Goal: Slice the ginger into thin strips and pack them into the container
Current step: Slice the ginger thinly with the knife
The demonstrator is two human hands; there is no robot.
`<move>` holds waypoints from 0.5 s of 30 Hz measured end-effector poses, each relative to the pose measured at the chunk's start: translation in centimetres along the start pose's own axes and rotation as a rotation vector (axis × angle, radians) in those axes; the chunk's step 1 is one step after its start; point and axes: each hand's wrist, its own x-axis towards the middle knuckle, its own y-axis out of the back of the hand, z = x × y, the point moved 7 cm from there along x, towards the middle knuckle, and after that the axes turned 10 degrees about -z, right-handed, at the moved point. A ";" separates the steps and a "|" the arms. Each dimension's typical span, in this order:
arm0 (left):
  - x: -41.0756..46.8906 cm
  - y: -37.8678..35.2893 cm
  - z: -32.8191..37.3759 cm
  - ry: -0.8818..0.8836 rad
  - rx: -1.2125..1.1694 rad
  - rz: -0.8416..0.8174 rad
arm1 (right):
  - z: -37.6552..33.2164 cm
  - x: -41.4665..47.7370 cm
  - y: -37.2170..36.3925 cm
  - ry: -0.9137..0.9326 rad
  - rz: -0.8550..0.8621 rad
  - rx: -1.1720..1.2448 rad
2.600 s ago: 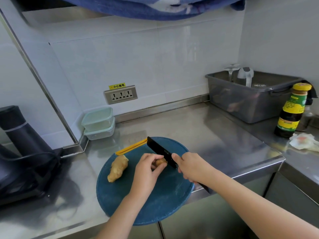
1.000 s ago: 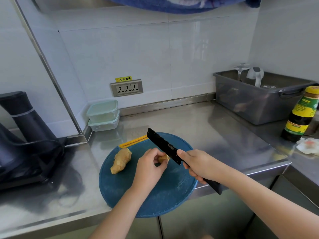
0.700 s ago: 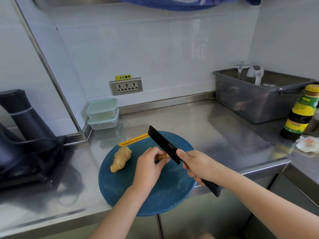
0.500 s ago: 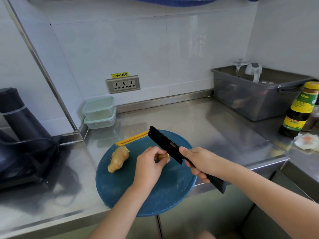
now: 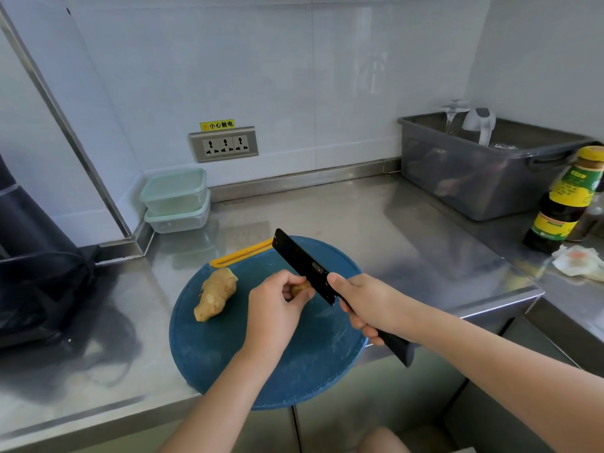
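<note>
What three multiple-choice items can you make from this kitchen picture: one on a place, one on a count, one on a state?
1. Where is the large ginger piece? A) on the blue cutting board B) in a bowl C) in a drawer
2. How many lidded containers are stacked by the wall? A) one B) two C) three
3. What does the right hand hold? A) nothing B) a spoon C) the knife
Answers: 1 A, it lies on the board; 2 B, one sits on another; 3 C, its fingers curl round the handle.
</note>
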 end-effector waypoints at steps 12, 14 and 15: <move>-0.1 0.4 -0.4 0.042 -0.004 0.012 | -0.4 0.7 0.0 -0.105 -0.045 0.048; -0.1 0.4 -0.5 0.051 -0.007 0.010 | -0.6 0.8 -0.1 -0.107 -0.041 0.030; -0.1 0.4 -0.5 0.055 -0.014 0.009 | -0.6 0.8 -0.2 -0.108 -0.042 0.026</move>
